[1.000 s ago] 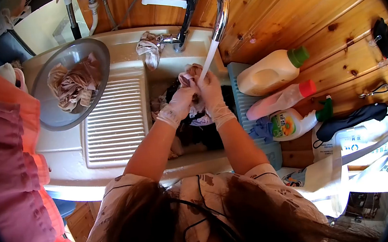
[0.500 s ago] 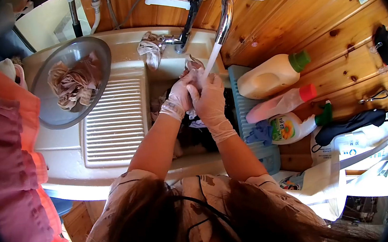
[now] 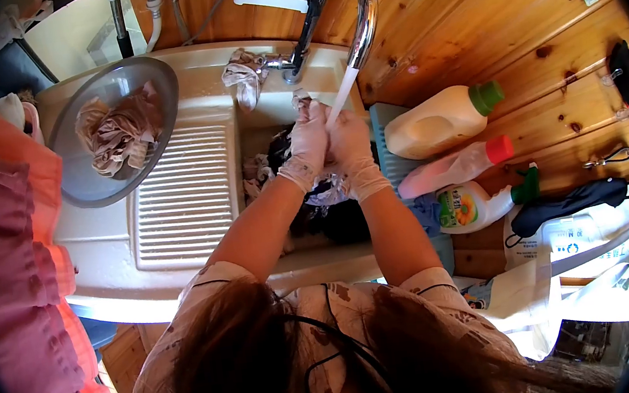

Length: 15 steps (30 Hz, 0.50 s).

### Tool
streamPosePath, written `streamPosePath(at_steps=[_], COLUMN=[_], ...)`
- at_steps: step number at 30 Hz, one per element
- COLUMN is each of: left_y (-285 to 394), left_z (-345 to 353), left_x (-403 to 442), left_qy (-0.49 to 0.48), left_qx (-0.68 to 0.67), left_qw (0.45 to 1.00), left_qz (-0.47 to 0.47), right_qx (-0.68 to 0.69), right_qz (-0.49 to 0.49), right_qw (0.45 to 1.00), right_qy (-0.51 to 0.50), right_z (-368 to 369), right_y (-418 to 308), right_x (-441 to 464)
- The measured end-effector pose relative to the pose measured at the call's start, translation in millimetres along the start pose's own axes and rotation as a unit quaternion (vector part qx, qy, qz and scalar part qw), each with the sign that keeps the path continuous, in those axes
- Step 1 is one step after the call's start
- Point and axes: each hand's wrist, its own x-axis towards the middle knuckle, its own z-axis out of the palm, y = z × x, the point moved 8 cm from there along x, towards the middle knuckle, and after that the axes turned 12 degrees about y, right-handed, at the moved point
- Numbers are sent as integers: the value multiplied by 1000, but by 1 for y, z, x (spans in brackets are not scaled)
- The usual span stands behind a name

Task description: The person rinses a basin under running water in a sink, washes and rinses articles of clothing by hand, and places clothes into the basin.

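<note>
Both hands are in the far part of the sink basin (image 3: 308, 276), side by side and wearing thin, pale gloves (image 3: 298, 173). The left hand (image 3: 310, 141) is closed around a wet cloth (image 3: 302, 100), a small crumpled end of which sticks out past the fingertips on the far side. The right hand (image 3: 351, 144) is curled in close at its right; its fingers are partly hidden, so I cannot tell how much of the cloth it grips. Water (image 3: 342, 96) runs from the curved tap (image 3: 366, 16) down to the fingers of the right hand.

Below the hands, dark and light clothes (image 3: 342, 223) lie heaped in the basin. A rag (image 3: 244, 71) hangs over the far rim, just left of the tap. To the left is a ribbed washboard (image 3: 184, 200), and at its far left a grey bowl (image 3: 85, 190) stands tilted with bunched beige laundry (image 3: 119, 133) inside.

On the right, a blue rack (image 3: 388, 135) runs beside the basin. By it lie a cream bottle (image 3: 430, 123) with a green cap, a pink bottle (image 3: 443, 171) with a red cap and a spray bottle (image 3: 471, 206), with a blue rag (image 3: 426, 213) touching the last.
</note>
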Motion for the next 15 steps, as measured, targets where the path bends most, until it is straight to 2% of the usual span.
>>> streamPosePath(at_steps=[1, 2, 3, 4, 5, 6, 8, 10, 11, 12, 14, 15], left_y=[9, 1, -10, -16, -26, -25, 33, 37, 7, 9, -4, -3], left_z=[-8, 2, 12, 21, 31, 37, 10, -1, 21, 24, 39, 40], left_x=[-1, -2, -5, -5, 6, -2, -57, -65, -33, -37, -29, -25], left_qy=[23, -45, -112, -175, -223, -325, -326, -365, -344, -402, -409, -425], left_qx=[162, 28, -107, -239, -283, -354, -452, -454, -494, -506, -585, -568], left_qw=[986, 998, 983, 942, 925, 863, 774, 760, 752, 727, 655, 675], left_qz=[40, -31, -99, -158, -120, -155, -300, -288, -268, -232, -249, -204], right_qx=[59, 78, 99, 122, 131, 47, -111, -120, -160, -204, -203, -183], right_qz=[72, 79, 87, 92, 38, -78, -312, -367, -400, -427, -373, -297], right_qw=[995, 994, 991, 988, 991, 995, 940, 920, 899, 877, 899, 935], right_qy=[-28, -20, -12, -7, 11, 35, 87, 62, 74, 88, 103, 63], right_z=[3, -4, -11, -15, -12, -22, -27, -23, -22, -21, -20, -17], right_y=[15, 10, 1, -6, 8, -9, -46, -77, -97, -106, -105, -94], right_x=[7, 7, 1, 0, 10, 9, -11, -42, -63, -79, -82, -74])
